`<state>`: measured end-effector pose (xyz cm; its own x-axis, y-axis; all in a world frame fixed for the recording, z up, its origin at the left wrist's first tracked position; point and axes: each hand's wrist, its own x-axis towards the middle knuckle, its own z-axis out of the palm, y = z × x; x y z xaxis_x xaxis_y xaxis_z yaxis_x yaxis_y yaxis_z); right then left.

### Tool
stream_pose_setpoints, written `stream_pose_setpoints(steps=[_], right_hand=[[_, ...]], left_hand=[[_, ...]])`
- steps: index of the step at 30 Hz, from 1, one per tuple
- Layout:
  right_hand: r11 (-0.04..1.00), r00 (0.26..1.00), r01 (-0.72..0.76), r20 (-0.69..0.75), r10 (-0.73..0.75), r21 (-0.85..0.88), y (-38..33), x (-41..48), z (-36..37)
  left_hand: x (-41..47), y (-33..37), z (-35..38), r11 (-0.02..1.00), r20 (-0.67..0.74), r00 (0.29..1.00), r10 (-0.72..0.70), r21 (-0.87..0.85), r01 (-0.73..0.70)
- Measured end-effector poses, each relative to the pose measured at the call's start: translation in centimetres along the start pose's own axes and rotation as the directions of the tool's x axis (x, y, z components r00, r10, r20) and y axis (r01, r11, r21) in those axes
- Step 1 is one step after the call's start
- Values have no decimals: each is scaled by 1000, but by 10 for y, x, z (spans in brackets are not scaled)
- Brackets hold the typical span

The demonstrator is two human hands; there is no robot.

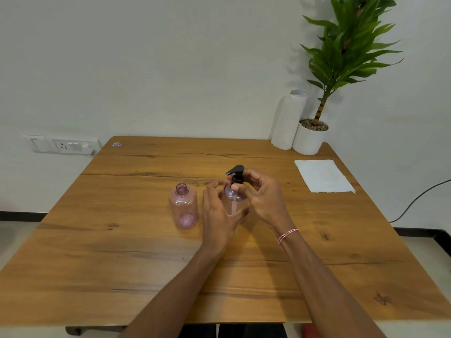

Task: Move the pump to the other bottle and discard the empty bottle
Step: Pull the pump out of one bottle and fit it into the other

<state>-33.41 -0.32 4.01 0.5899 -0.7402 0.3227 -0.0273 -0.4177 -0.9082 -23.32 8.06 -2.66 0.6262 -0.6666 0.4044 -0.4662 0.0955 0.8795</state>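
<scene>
Nearest, left hand (217, 215) fingers (216, 185) curl round the bottle (233, 202) while right hand (264, 200) fingers (253, 176) pinch its pump (236, 175).

Both arms enter from the bottom edge and converge at frame centre. Left forearm (175, 289) runs up from lower left. Left grip (219, 211) stands palm towards the right, fingers and thumb curved round the bottle (234, 202). Right forearm (324, 284) runs up from lower right, band (288, 235) at the wrist. Right grip (263, 193) is arched, fingers (253, 178) pinching the pump (236, 175) collar.
</scene>
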Motion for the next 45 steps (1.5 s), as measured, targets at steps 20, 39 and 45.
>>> stream_pose_setpoints(steps=[20, 39, 45], right_hand=[[980, 914, -29, -401, -54, -199, -8, -19, 36], [981, 952, -19, -303, -42, -194, -8, -14, 23], [987, 981, -19, -192, -13, -163, -8, -16, 11]], left_hand=[[-3, -7, -11, 999, 138, 990, 3, -42, 3], [-2, -17, -10, 998, 159, 987, -27, -43, 34], [0, -21, -9, 998, 144, 989, -16, -62, 26]])
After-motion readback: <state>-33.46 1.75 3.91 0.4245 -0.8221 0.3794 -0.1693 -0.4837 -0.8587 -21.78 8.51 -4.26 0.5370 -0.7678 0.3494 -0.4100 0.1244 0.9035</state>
